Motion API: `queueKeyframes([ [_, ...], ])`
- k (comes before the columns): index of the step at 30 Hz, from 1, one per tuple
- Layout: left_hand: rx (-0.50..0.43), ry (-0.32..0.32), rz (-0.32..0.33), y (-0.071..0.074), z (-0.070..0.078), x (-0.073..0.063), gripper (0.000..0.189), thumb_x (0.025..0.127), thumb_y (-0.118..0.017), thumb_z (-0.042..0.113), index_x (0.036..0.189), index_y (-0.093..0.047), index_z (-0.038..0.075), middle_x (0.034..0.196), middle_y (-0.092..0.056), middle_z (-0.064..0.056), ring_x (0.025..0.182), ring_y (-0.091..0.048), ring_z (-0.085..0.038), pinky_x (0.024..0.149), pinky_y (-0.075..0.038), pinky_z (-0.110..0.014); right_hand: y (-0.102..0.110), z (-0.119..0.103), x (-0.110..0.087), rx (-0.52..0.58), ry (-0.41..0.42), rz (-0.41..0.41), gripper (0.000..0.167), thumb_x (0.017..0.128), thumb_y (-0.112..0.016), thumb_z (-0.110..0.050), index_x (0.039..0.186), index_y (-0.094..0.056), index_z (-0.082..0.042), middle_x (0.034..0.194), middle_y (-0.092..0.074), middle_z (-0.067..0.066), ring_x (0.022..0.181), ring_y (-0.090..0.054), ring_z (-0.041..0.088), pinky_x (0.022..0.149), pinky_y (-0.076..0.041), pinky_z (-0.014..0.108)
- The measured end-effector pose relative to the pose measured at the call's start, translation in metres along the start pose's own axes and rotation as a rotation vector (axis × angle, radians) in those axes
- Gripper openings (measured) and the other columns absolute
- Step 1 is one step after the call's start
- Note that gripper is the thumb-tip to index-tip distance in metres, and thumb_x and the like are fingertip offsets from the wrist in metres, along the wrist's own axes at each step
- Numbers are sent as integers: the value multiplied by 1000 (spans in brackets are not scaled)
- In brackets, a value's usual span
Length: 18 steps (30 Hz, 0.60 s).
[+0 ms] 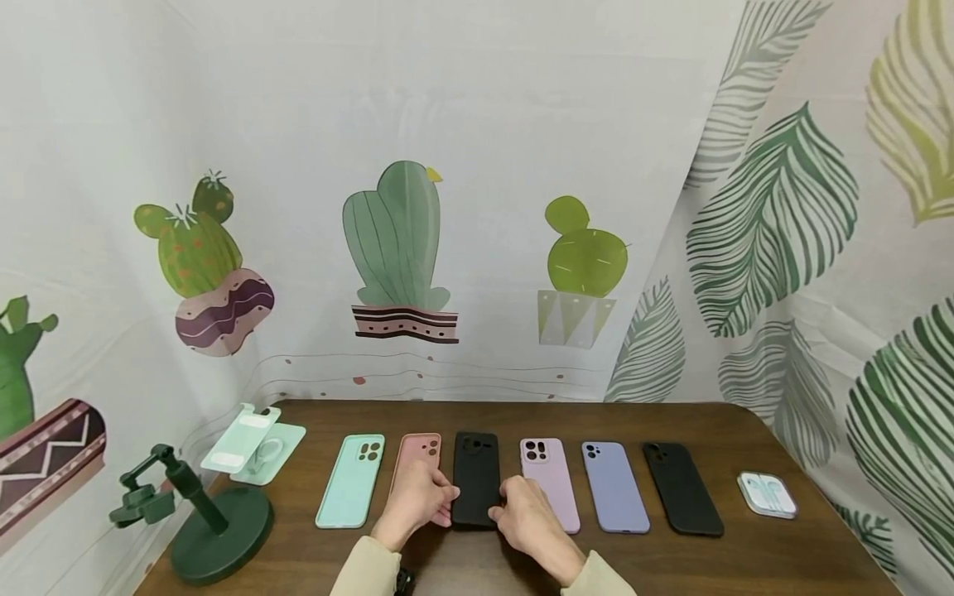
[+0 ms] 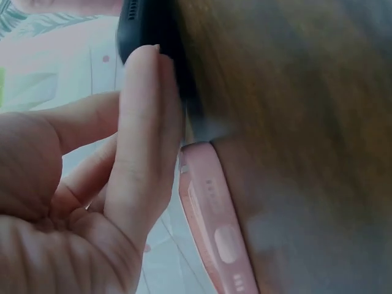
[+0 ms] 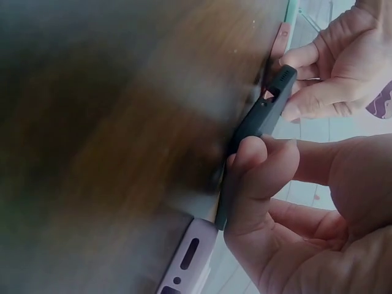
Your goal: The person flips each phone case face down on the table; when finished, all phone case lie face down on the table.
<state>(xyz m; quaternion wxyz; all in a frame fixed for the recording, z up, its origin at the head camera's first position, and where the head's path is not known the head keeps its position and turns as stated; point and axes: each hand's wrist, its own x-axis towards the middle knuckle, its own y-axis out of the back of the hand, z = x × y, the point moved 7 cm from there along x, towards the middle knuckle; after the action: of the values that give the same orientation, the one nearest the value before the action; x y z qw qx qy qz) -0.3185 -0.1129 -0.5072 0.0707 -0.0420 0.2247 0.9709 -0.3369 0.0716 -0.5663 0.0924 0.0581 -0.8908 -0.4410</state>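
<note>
Both hands hold a black phone case [image 1: 476, 476] that lies upright in the row on the table, its camera cutout toward the far side. My left hand [image 1: 420, 501] grips its lower left edge, fingers and thumb bent at the side. On the lower right edge, my right hand [image 1: 531, 521] pinches it between thumb and fingers. The right wrist view shows the case's bottom edge [image 3: 264, 109] with its port opening between the two hands. A pink phone case [image 1: 421, 447] is partly hidden behind the left hand. Beside the right hand lies a light purple phone case [image 1: 551, 480].
A mint green case [image 1: 350, 482] lies at the row's left end. Rightward come a periwinkle case [image 1: 615, 488] and another black case [image 1: 683, 488]. An earphone box [image 1: 768, 495] sits far right. Left stand a dark green stand [image 1: 221, 530] and a mint stand [image 1: 249, 443].
</note>
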Motion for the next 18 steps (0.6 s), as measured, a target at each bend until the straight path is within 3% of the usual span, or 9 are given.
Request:
queueKeyframes([
  [8, 115, -32, 12, -4, 6, 1, 15, 96, -74, -4, 82, -74, -8, 63, -68, -9, 48, -70, -11, 52, -64, -30, 1, 1, 0, -12, -32, -21, 20, 89, -87, -23, 95, -77, -6, 87, -77, 7, 81, -74, 19, 68, -60, 37],
  [18, 230, -86, 61, -7, 11, -2, 18, 91, -80, -6, 75, -73, -3, 57, -70, -7, 44, -69, -11, 47, -60, -27, -2, 6, 2, -5, -17, -29, 21, 88, -88, -20, 92, -74, -6, 74, -66, -3, 74, -67, 14, 65, -57, 35],
])
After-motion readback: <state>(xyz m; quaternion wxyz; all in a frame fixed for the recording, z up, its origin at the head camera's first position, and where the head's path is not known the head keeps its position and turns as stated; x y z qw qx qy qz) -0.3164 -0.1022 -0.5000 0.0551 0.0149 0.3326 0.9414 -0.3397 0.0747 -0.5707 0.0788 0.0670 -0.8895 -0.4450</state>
